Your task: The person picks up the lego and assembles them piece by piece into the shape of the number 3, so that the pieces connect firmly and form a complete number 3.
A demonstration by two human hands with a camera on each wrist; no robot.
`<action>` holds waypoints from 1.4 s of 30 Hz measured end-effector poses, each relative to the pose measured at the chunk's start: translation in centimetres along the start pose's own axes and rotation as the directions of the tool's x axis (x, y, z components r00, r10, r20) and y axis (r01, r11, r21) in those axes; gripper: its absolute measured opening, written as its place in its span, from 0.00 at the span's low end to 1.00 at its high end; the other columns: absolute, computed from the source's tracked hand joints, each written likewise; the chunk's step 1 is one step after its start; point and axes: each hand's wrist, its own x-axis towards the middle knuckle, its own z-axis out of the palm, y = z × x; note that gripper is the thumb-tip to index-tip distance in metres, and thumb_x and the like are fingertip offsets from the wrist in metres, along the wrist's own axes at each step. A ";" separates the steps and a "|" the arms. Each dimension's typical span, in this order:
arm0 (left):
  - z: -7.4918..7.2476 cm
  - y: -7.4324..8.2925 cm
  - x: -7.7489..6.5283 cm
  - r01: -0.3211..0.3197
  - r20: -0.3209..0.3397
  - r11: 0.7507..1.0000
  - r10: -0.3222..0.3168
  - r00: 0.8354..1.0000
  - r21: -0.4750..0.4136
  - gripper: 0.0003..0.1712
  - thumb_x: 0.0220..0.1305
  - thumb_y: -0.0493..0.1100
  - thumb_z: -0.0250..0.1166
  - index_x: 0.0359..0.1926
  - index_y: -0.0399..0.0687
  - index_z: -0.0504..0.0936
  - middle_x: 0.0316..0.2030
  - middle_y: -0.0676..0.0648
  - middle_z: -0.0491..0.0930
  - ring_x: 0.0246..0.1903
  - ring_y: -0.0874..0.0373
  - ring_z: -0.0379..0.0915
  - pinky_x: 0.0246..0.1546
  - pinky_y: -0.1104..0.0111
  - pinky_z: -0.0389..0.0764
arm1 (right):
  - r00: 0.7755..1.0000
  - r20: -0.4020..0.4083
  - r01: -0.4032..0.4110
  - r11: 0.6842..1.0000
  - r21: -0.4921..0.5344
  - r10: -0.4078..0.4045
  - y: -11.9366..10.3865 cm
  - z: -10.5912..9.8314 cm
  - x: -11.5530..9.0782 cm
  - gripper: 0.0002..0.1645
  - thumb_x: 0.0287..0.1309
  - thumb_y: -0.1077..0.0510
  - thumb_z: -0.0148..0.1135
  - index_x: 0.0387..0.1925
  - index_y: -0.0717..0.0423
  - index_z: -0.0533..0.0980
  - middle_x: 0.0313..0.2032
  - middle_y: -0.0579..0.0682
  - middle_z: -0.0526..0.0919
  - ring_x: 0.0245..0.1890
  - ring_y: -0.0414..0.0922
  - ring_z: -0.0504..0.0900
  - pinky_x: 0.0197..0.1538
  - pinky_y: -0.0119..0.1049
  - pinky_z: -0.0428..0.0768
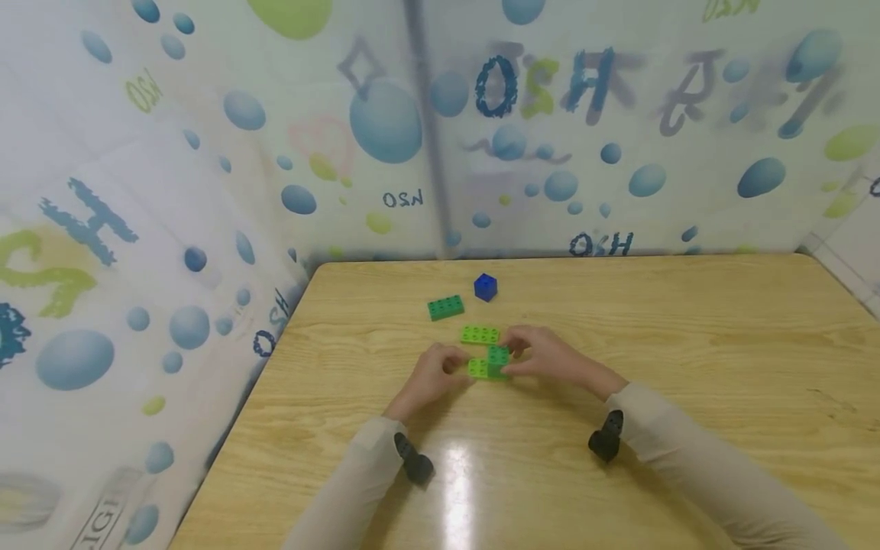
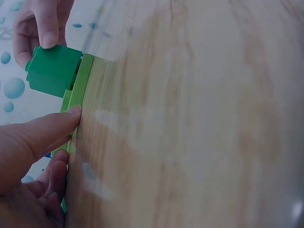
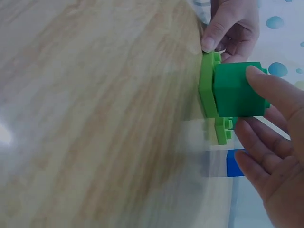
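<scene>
Near the middle of the table, my left hand (image 1: 431, 376) pinches the left end of a flat light green toy brick (image 1: 477, 369) between thumb and fingers. My right hand (image 1: 555, 359) grips a taller, square dark green brick (image 1: 498, 357), thumb on its near side and fingers behind. That dark green brick (image 3: 232, 90) sits over the right end of the light green one, at its studs. A thin gap shows between the two bricks in the left wrist view, where the dark green brick (image 2: 54, 71) looks slightly tilted.
Just behind the hands lies another light green studded brick (image 1: 480, 334). Farther back are a flat dark green brick (image 1: 446, 307) and a blue cube-shaped brick (image 1: 485, 287). The wooden table (image 1: 687, 328) meets a patterned wall (image 1: 509, 206) at its back edge.
</scene>
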 end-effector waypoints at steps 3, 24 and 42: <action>-0.1 0.1 0.0 0.010 0.005 1.000 -0.010 1.000 0.002 0.19 0.49 0.39 0.70 0.44 0.42 0.81 0.36 0.48 0.73 0.36 0.56 0.67 0.38 0.67 0.71 | 0.999 0.045 -0.009 1.000 0.010 0.008 -0.1 -0.5 0.2 0.24 0.48 0.52 0.68 0.46 0.56 0.74 0.40 0.46 0.79 0.40 0.43 0.77 0.43 0.37 0.76; -0.3 -0.4 -0.1 0.010 0.008 0.999 -0.010 1.000 -0.037 0.18 0.49 0.39 0.70 0.44 0.42 0.81 0.37 0.49 0.74 0.37 0.58 0.67 0.38 0.66 0.71 | 0.949 0.315 0.048 0.997 -0.055 -0.029 -0.9 -4.1 3.9 0.18 0.56 0.56 0.62 0.46 0.63 0.76 0.36 0.47 0.80 0.37 0.42 0.78 0.41 0.37 0.76; -0.2 -0.2 0.1 -0.005 0.015 1.000 0.005 1.000 -0.013 0.18 0.50 0.39 0.70 0.45 0.42 0.81 0.37 0.49 0.75 0.35 0.59 0.65 0.36 0.69 0.70 | 0.970 0.241 0.006 0.997 -0.083 0.015 0.0 -4.9 8.5 0.21 0.57 0.61 0.60 0.51 0.68 0.73 0.43 0.60 0.79 0.45 0.53 0.76 0.47 0.44 0.75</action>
